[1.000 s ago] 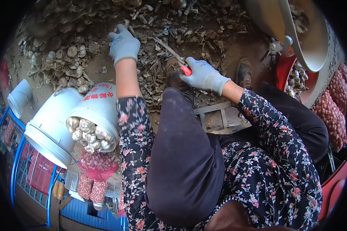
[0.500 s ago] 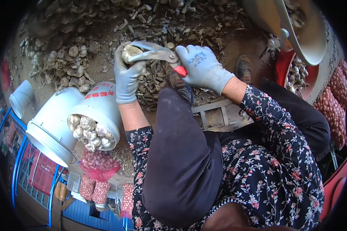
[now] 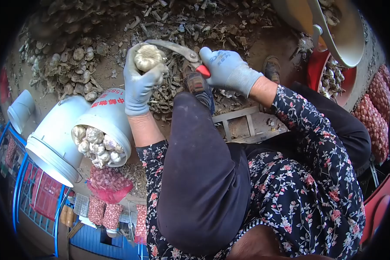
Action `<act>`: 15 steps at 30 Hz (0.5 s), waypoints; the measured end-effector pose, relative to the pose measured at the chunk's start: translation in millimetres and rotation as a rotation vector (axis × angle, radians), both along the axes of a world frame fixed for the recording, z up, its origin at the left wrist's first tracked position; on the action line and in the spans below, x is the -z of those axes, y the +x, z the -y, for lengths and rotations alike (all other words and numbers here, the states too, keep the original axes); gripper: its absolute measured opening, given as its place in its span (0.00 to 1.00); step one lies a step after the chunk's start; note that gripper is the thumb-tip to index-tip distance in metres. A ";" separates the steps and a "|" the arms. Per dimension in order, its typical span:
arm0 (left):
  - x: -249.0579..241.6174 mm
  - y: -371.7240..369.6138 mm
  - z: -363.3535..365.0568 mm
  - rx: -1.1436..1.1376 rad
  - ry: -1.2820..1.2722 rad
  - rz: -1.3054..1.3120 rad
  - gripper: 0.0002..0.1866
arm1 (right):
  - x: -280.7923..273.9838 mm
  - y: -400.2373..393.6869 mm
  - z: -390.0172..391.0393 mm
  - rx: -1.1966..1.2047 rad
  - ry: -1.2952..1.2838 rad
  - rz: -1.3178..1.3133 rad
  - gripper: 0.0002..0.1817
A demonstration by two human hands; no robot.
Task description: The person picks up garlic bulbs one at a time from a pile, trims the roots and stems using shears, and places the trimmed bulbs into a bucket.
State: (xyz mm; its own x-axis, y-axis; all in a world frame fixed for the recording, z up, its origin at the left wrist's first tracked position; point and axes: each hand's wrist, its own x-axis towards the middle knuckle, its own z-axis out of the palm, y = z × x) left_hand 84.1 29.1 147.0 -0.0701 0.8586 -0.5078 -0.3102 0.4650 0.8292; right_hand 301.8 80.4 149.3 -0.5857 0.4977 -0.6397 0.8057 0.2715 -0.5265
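My left hand [image 3: 138, 84], in a grey-white work glove, is closed around a garlic bulb [image 3: 148, 57], its pale face turned up. My right hand [image 3: 229, 71], gloved the same way, grips pruning shears [image 3: 177, 47] by the red handle. The curved metal blade reaches leftward, its tip just above the bulb and overlapping the left glove's fingers in this view. Below my left forearm, a white bucket [image 3: 110, 113] with red lettering lies tipped, full of garlic bulbs [image 3: 95, 145].
Garlic with dry stalks [image 3: 73, 71] is heaped on the ground at upper left. Another white bucket [image 3: 58, 134] stands beside the full one. At right are a red basin [image 3: 349, 84] holding garlic and red mesh sacks [image 3: 370, 125]. A low wooden frame [image 3: 238, 123] lies near my feet.
The shears' blades have come away from the bulb and closed up, swinging upward. My left hand has shifted slightly left and turned the bulb, so more of it shows.
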 end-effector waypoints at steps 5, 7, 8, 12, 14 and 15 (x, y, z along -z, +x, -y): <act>11.3 -3.8 6.4 -0.086 -0.018 0.011 0.31 | 3.8 18.8 12.6 0.020 0.279 -0.171 0.21; 14.1 -5.8 7.9 -0.088 0.033 0.151 0.33 | 1.2 19.3 4.5 -0.056 0.270 -0.104 0.23; 13.7 -12.5 10.2 -0.016 -0.011 0.202 0.35 | -1.1 20.6 -0.4 -0.128 0.341 -0.071 0.24; 5.4 -11.1 13.8 0.060 -0.048 0.108 0.35 | -6.6 27.9 -24.4 -0.295 0.465 -0.075 0.28; 2.5 -6.0 12.8 0.071 -0.065 0.116 0.35 | -8.3 28.4 -32.5 -0.361 0.482 -0.080 0.28; 0.6 -2.9 11.2 0.081 -0.079 0.118 0.34 | -8.6 28.0 -34.2 -0.361 0.479 -0.077 0.28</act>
State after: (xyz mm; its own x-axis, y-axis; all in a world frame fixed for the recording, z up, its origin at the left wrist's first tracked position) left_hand 81.2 17.9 146.4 0.0617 0.8164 -0.5742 -0.3626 0.5543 0.7492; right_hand 329.8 114.6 158.0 -0.8072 0.4808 -0.3424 0.5826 0.7423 -0.3310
